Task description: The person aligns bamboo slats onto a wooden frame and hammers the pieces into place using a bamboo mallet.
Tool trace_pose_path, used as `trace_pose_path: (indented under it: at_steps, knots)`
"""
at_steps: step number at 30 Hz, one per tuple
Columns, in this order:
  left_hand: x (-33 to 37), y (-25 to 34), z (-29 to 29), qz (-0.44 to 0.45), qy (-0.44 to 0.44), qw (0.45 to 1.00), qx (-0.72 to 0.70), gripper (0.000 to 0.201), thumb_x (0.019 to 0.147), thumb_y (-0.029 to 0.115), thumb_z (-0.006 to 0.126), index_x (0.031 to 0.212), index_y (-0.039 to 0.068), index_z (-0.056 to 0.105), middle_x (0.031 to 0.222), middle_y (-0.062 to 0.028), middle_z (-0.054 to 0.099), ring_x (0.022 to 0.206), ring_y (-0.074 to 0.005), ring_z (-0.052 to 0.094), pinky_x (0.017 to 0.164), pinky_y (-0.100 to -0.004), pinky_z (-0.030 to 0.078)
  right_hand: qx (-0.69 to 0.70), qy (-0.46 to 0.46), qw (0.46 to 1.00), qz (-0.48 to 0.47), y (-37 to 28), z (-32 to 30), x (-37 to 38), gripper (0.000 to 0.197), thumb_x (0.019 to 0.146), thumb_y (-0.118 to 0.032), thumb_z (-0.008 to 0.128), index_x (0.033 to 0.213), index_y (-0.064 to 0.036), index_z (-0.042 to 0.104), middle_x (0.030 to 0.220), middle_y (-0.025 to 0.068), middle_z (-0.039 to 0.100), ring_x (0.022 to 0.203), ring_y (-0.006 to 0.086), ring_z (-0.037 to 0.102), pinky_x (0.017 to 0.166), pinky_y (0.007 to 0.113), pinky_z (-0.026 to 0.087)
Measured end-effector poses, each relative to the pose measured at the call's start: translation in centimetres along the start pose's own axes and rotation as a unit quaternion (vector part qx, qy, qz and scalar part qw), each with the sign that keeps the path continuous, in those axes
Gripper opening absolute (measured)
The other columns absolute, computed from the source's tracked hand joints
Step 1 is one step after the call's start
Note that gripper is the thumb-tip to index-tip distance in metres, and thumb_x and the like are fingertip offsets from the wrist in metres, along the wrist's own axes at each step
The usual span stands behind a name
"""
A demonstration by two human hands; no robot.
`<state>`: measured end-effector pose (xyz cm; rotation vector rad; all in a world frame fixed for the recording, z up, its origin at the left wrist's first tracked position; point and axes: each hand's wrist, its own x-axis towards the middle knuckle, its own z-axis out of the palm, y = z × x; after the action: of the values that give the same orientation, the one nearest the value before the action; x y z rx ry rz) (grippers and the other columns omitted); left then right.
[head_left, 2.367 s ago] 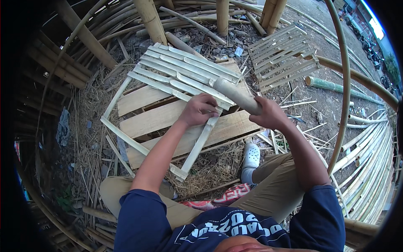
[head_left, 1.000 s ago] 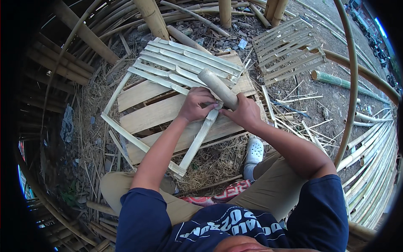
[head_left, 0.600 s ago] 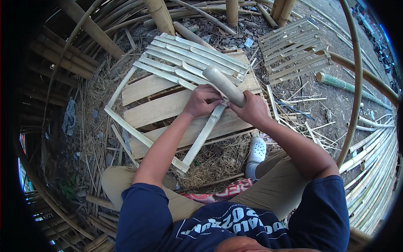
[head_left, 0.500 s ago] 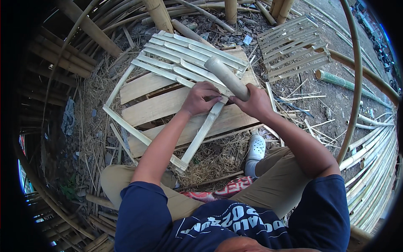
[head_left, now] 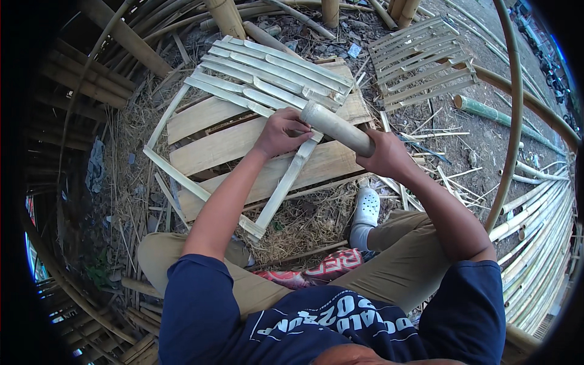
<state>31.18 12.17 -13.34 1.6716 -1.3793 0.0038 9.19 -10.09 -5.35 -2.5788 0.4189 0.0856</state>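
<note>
Head view: on the wooden pallet [head_left: 231,143], the left hand [head_left: 281,131] pinches the top of a flat bamboo slat [head_left: 286,182], fingers curled onto it near the pallet's middle. That slat's long axis runs from the hand down toward the pallet's near edge. Just right, the right hand [head_left: 386,157] is wrapped tight round a thick bamboo cylinder [head_left: 334,126], whose free end hangs directly above the left fingers, slanting up-left.

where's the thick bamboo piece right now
In the head view, the thick bamboo piece is just right of centre, gripped by the right hand, its far end beside the left hand, above the slat frame.
</note>
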Motion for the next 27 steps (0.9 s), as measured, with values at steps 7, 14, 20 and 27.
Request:
trace_pose_path:
  at_steps: [7, 14, 20, 27]
  knots:
    - [-0.4, -0.1, 0.1, 0.011, 0.009, 1.000, -0.018, 0.012, 0.079, 0.011, 0.090, 0.086, 0.004, 0.082, 0.096, -0.0072, 0.076, 0.095, -0.0235, 0.072, 0.082, -0.0353, 0.060, -0.039, -0.016, 0.999, 0.003, -0.1, 0.0, -0.4, 0.043, 0.074, -0.032, 0.080, 0.103, -0.0020, 0.070, 0.090, 0.0212, 0.075, 0.086, 0.0413, 0.075, 0.082, 0.050, 0.059]
    - [-0.1, 0.0, 0.2, -0.008, -0.014, 1.000, 0.026, 0.013, 0.079, 0.015, 0.092, 0.086, 0.008, 0.084, 0.086, -0.0057, 0.073, 0.083, -0.0213, 0.068, 0.074, -0.0350, 0.058, -0.029, -0.016, 0.999, -0.002, 0.9, 0.1, -0.4, 0.044, 0.073, -0.032, 0.080, 0.104, -0.0026, 0.070, 0.090, 0.0204, 0.075, 0.087, 0.0408, 0.074, 0.082, 0.051, 0.059]
    - [-0.1, -1.0, 0.4, 0.002, 0.004, 1.000, 0.003, 0.017, 0.077, 0.020, 0.094, 0.086, 0.009, 0.085, 0.082, -0.0046, 0.071, 0.077, -0.0202, 0.067, 0.069, -0.0347, 0.057, -0.029, -0.024, 0.999, -0.007, 0.5, -0.2, -0.3, 0.043, 0.073, -0.031, 0.080, 0.104, -0.0028, 0.070, 0.091, 0.0203, 0.076, 0.088, 0.0410, 0.075, 0.082, 0.050, 0.059]
    - [0.2, -0.9, 0.7, 0.016, 0.001, 1.000, 0.018, 0.018, 0.076, 0.022, 0.094, 0.084, 0.009, 0.085, 0.080, -0.0042, 0.070, 0.075, -0.0204, 0.068, 0.068, -0.0343, 0.055, -0.040, 0.013, 0.999, -0.019, 0.8, -0.2, -0.2, 0.046, 0.072, -0.028, 0.082, 0.109, -0.0037, 0.070, 0.087, 0.0214, 0.074, 0.085, 0.0424, 0.073, 0.080, 0.051, 0.057]
